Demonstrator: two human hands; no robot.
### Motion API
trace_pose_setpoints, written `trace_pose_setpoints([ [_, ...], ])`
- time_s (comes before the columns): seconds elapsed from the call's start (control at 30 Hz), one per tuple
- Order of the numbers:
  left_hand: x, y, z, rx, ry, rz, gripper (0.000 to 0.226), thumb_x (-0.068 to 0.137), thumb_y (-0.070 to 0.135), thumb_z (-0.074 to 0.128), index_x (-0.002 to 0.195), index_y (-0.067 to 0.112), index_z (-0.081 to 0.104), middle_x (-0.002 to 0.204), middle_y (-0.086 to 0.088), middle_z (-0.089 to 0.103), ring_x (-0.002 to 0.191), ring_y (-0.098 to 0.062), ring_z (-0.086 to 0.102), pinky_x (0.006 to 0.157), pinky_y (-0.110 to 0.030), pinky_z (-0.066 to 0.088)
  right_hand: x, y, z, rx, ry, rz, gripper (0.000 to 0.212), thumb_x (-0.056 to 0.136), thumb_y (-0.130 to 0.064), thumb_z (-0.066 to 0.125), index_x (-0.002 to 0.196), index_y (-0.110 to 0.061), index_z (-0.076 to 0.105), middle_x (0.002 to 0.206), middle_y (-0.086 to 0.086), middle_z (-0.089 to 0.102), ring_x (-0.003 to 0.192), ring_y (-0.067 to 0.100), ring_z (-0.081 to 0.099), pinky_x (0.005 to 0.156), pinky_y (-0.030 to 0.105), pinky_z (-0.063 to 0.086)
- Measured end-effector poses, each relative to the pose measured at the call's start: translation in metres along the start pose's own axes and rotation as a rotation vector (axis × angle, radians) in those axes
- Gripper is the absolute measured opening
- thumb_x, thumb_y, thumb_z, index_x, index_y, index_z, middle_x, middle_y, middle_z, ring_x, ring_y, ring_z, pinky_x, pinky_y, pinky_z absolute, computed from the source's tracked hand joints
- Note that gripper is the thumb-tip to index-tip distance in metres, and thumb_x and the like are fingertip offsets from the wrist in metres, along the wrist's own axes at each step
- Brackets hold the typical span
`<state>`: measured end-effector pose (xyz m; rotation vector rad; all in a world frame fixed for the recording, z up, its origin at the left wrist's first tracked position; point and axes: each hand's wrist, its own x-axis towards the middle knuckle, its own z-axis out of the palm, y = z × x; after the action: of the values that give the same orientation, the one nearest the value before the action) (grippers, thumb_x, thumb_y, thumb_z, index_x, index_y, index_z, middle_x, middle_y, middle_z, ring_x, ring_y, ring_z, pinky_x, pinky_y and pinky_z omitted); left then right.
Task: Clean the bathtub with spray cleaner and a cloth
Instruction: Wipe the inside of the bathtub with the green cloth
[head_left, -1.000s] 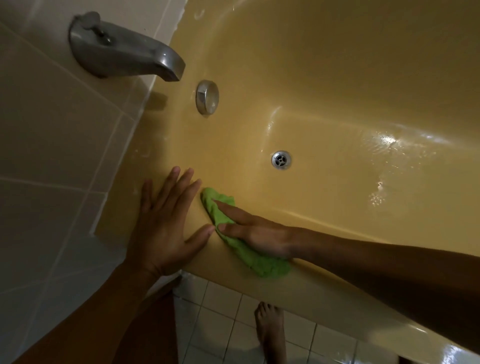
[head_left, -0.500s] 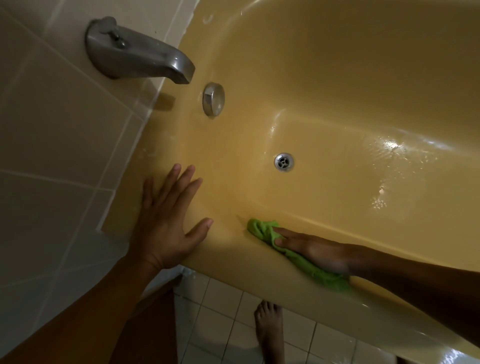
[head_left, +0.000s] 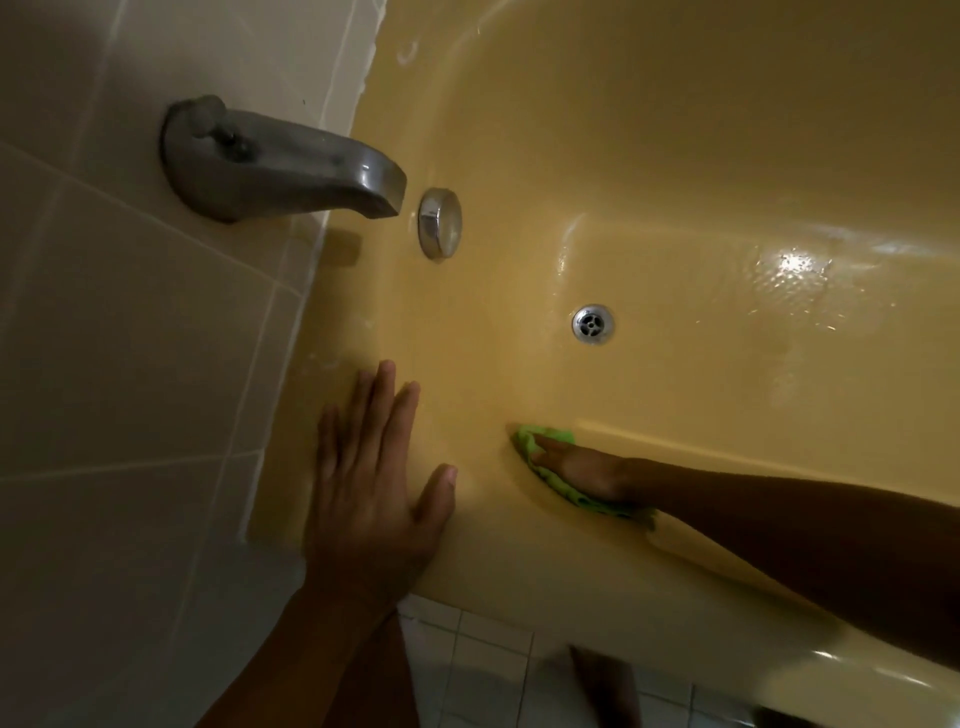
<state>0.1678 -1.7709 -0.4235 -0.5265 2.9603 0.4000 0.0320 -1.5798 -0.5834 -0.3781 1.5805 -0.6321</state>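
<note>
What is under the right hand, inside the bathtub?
A green cloth lies under the right hand, pressed against the bathtub. Only its edges show; its middle and the surface beneath are covered.

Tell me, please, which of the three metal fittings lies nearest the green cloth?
The drain, the small round one in the tub floor; the overflow plate and spout sit higher, farther from the cloth.

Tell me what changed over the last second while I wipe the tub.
The right hand slid the green cloth away from the left hand, rightward and down the inner wall of the bathtub. The left hand stayed flat on the rim; nothing was let go.
</note>
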Motion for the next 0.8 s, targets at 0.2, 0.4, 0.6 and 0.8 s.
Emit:
trace_pose_setpoints([
  [0.2, 0.005, -0.001, 0.001, 0.023, 0.005, 0.042, 0.077, 0.094, 0.051, 0.042, 0.161, 0.015, 0.031, 0.173, -0.003, 0.011, 0.16, -0.024, 0.008, 0.126, -0.058, 0.011, 0.027, -0.063, 0.015, 0.146, 0.047, -0.118, 0.061, 0.111, -0.044, 0.027, 0.163, -0.028, 0.001, 0.171, -0.002, -0.003, 0.157, 0.018, 0.001, 0.127, 0.037, 0.003],
  [0.4, 0.008, -0.008, 0.002, 0.055, -0.022, 0.04, 0.078, 0.092, 0.053, 0.044, 0.161, 0.019, 0.032, 0.173, -0.001, 0.01, 0.16, -0.024, 0.006, 0.123, -0.063, 0.013, -0.013, -0.061, 0.014, 0.075, -0.022, -0.229, 0.061, 0.111, -0.041, 0.029, 0.163, -0.027, 0.001, 0.17, -0.007, -0.001, 0.156, 0.011, -0.001, 0.121, 0.024, 0.001],
  [0.6, 0.017, -0.01, -0.004, 0.062, -0.059, 0.024, 0.082, 0.09, 0.055, 0.044, 0.163, 0.022, 0.025, 0.174, 0.003, 0.003, 0.16, -0.021, 0.001, 0.124, -0.064, 0.011, -0.031, -0.033, 0.006, 0.04, -0.091, -0.217, 0.061, 0.11, -0.045, 0.032, 0.163, -0.03, 0.006, 0.17, -0.007, 0.005, 0.155, 0.011, 0.008, 0.115, 0.018, 0.006],
  [0.8, 0.029, -0.016, -0.009, 0.064, -0.074, 0.044, 0.08, 0.091, 0.052, 0.045, 0.163, 0.025, 0.024, 0.174, 0.006, -0.002, 0.16, -0.019, -0.004, 0.125, -0.062, 0.01, 0.012, -0.018, 0.002, 0.04, -0.046, -0.112, 0.062, 0.11, -0.048, 0.028, 0.163, -0.028, 0.004, 0.171, -0.003, 0.004, 0.156, 0.017, 0.01, 0.121, 0.027, 0.009],
])
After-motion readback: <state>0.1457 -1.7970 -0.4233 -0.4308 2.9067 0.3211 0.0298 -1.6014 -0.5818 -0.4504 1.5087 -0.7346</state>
